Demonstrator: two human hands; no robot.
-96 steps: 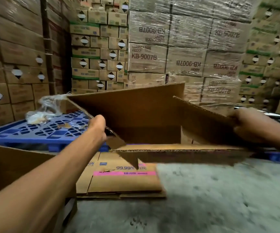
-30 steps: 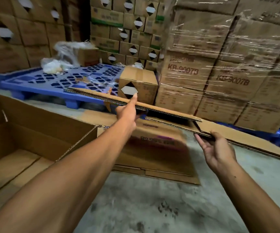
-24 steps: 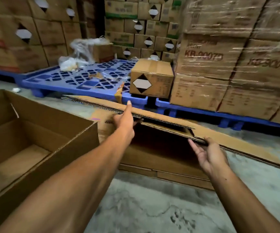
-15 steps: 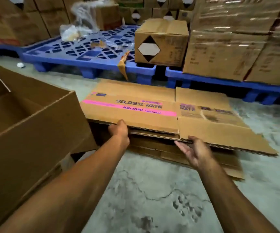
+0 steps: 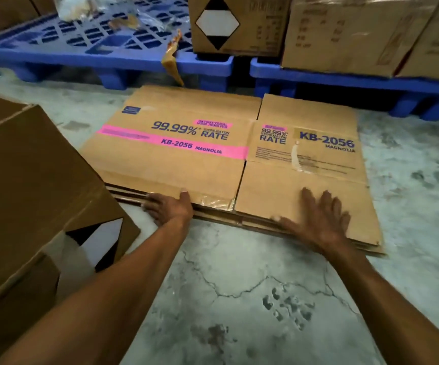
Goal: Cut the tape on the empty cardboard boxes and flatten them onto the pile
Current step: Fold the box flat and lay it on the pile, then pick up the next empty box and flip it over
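Observation:
A flattened cardboard box (image 5: pixel 186 159) with a pink stripe and "KB-2056" print lies on top of the pile of flattened boxes (image 5: pixel 255 222) on the concrete floor. My left hand (image 5: pixel 169 208) grips its near edge, thumb on top and fingers underneath. My right hand (image 5: pixel 321 219) lies flat and spread on the box's right near flap, pressing down. Clear tape remnants cling to the near edge between my hands. A big cardboard box (image 5: pixel 28 196) stands at the left, beside my left arm.
Blue plastic pallets (image 5: pixel 107 52) run along the far side, just behind the pile. One carries a box with a diamond label (image 5: pixel 236 22), the other stacked cartons (image 5: pixel 358 32). Plastic wrap and tape scraps lie on the left pallet. Cracked concrete floor (image 5: pixel 252 299) is in front of me.
I lowered the flattened box from mid-air onto the pile. My right hand moved from gripping its edge to resting flat on top. My view tilted downward.

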